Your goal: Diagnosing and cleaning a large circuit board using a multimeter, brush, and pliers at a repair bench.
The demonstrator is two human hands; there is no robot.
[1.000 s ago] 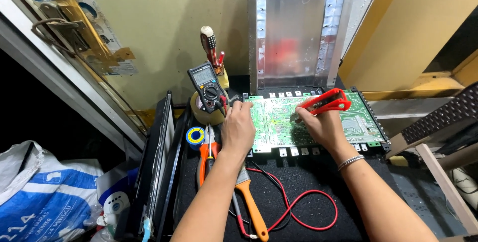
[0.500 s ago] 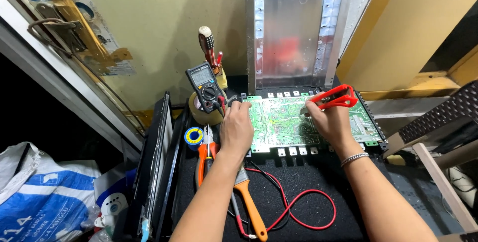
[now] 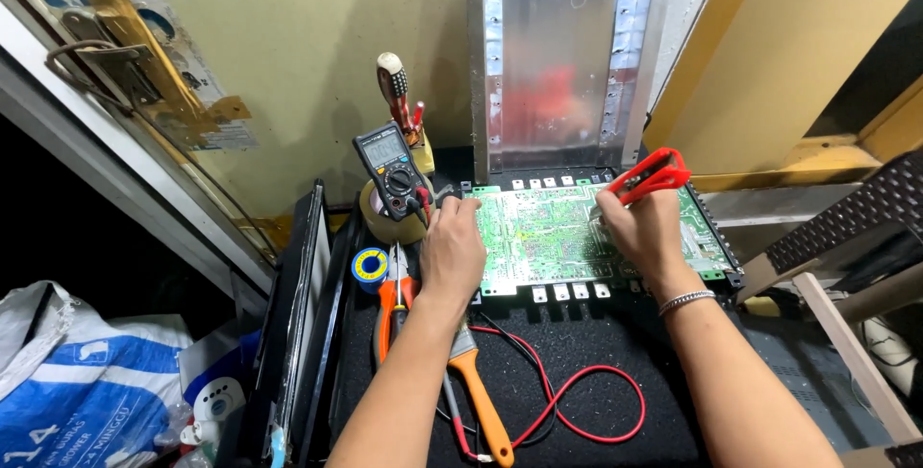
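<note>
— What lies just left of the left hand?

— A roll of blue and yellow tape (image 3: 369,267), and nearer the wrist, orange-handled pliers (image 3: 388,306). An orange-handled brush (image 3: 478,396) lies under the forearm.

— And beyond that hand?

— A roll of tan tape (image 3: 382,218), with a tool handle (image 3: 394,83) standing upright behind it against the wall.

— Above the right hand?

— An upright metal panel (image 3: 558,54).

— Far off to the left?

— A blue and white sack (image 3: 82,381), well apart from both hands, past a dark flat panel standing on edge (image 3: 298,314).
</note>
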